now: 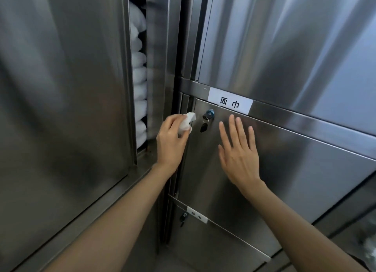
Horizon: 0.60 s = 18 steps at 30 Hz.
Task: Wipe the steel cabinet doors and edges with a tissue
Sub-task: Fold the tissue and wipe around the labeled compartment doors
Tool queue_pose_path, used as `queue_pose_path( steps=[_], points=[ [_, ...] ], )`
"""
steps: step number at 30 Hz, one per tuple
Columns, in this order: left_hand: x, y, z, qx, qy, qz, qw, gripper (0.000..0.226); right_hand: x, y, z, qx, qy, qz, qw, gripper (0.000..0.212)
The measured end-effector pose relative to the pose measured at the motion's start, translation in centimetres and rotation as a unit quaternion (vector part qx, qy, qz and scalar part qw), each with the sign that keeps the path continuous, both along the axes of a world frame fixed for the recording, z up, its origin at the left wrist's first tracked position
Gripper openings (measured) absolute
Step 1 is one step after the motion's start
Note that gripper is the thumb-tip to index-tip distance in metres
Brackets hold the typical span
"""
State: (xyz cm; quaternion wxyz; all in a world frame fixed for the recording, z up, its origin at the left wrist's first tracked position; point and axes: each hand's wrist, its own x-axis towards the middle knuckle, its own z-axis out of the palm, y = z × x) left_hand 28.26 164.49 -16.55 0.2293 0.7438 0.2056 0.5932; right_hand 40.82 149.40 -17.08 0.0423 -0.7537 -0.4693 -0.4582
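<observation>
At door edge: tissue [44, 123] in left grip [172, 138]

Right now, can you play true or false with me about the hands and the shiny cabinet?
1. The left hand holds a white tissue. True.
2. The right hand is curled in a fist. False: its fingers are straight and spread flat on the steel door.
3. A key hangs from the lock between the two hands. True.
4. The tissue is above the white label. False: it is lower, left of the lock.
5. Stacked white towels show through the gap on the left. True.
</observation>
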Motion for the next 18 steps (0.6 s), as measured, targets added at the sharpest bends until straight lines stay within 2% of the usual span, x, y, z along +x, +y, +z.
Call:
queue_pose_path(
  steps=[7,11,13,15,18],
  points=[
    [4.1,2.9,0.6,0.023,-0.092,0.024,0.995,0.032,4.0,0.7,-1.6,0.038,-0.079,0.007,0.996,0.06],
    [5.9,3.4,0.1,0.089,-0.104,0.018,0.99,0.029,5.1,1.0,-2.1,0.048,-0.163,0.003,0.985,0.062],
    [6.2,3.6,-1.6,0.14,-0.05,0.018,0.989,0.035,5.2,1.0,-2.2,0.048,-0.177,-0.002,0.983,0.062],
    [6.1,3.4,-3.9,0.183,0.042,0.0,0.982,0.044,5.3,0.9,-2.3,0.044,-0.183,-0.005,0.982,0.063],
    [5.4,3.2,-6.1,0.197,0.137,-0.044,0.97,0.051,5.4,0.8,-2.2,0.047,-0.193,-0.009,0.98,0.062]
  ],
)
